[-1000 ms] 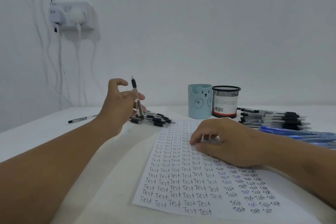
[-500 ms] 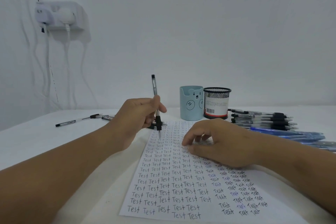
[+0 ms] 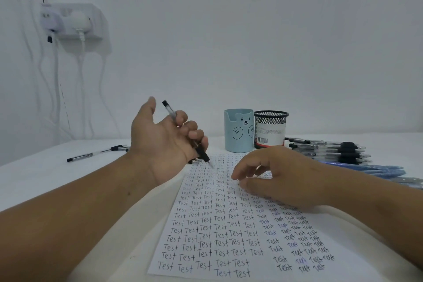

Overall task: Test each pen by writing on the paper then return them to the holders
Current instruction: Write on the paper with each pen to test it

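My left hand (image 3: 164, 142) holds a clear pen with a black grip (image 3: 183, 130), tilted, its tip just above the top left corner of the paper (image 3: 219, 231). The sheet is covered with rows of the word "Test". My right hand (image 3: 281, 176) hovers over the upper part of the sheet, fingers loosely curved and holding nothing. Behind the paper stand a light blue bear holder (image 3: 238, 133) and a black mesh holder (image 3: 270, 129), side by side.
A stack of black-grip pens (image 3: 327, 149) and several blue pens (image 3: 366, 170) lie right of the holders. Loose pens (image 3: 96, 153) lie on the white table at left. A wall socket with hanging cables (image 3: 73, 23) is at upper left.
My left hand carried the pen from the pile at left over to the paper's top corner and turned it tip down. My right hand lifted its fingers off the sheet.
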A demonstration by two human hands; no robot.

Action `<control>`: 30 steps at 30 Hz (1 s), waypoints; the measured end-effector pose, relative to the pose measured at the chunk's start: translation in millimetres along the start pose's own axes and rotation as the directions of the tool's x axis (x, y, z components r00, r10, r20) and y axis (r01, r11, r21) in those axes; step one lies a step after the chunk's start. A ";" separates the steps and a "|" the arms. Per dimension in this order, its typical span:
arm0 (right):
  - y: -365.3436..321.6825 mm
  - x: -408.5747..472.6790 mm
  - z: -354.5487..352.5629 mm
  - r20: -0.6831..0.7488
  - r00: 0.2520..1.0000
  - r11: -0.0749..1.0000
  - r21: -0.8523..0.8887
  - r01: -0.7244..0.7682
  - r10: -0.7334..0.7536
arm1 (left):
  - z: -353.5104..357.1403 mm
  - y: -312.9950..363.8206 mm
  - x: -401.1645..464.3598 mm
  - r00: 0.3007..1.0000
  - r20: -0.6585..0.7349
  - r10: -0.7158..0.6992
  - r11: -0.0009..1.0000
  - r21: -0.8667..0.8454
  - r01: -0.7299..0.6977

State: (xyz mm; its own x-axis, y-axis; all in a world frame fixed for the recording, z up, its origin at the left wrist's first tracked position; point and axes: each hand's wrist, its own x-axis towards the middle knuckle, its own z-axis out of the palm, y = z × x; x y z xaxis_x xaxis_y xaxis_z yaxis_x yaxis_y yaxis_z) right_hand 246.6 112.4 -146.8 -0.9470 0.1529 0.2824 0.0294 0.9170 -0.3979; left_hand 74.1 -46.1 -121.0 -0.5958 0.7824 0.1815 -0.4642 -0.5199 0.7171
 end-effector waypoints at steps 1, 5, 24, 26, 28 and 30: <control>0.1 -0.3 -0.1 0.000 1.000 1.000 0.001 -0.001 0.001 | 0.2 0.6 -0.3 1.000 0.003 0.004 1.000 0.002 -0.004; 1.3 -0.5 -1.2 -0.004 1.000 1.000 -0.010 0.000 0.000 | 7.4 -1.5 -3.0 0.998 -0.016 0.061 0.997 0.038 -0.060; -12.6 -4.2 -10.7 -0.236 0.972 0.970 -0.238 -0.038 -0.020 | 16.8 -29.9 -11.9 0.961 0.244 -0.129 0.944 0.326 0.044; -12.9 -6.4 -19.7 -0.184 0.983 0.944 -0.324 -0.063 0.003 | 15.2 -34.2 -12.5 0.954 0.267 -0.135 0.909 0.416 0.013; -14.8 -10.7 -30.3 -0.143 0.987 0.940 -0.321 -0.119 0.077 | 11.9 -35.9 -12.9 0.935 0.318 -0.157 0.867 0.497 -0.024; -14.7 -19.2 -39.5 -0.119 0.979 0.963 -0.197 -0.186 0.165 | 18.2 -43.4 -10.0 0.931 0.312 -0.190 0.733 0.676 -0.077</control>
State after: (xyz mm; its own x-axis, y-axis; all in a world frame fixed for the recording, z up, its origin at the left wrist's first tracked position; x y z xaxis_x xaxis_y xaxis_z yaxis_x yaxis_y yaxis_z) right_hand 277.0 110.6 -111.8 -0.8843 0.3450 0.3145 0.2677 0.9266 -0.2640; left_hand 112.1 -25.0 -141.7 -0.2623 0.9341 0.2423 0.1484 -0.2090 0.9666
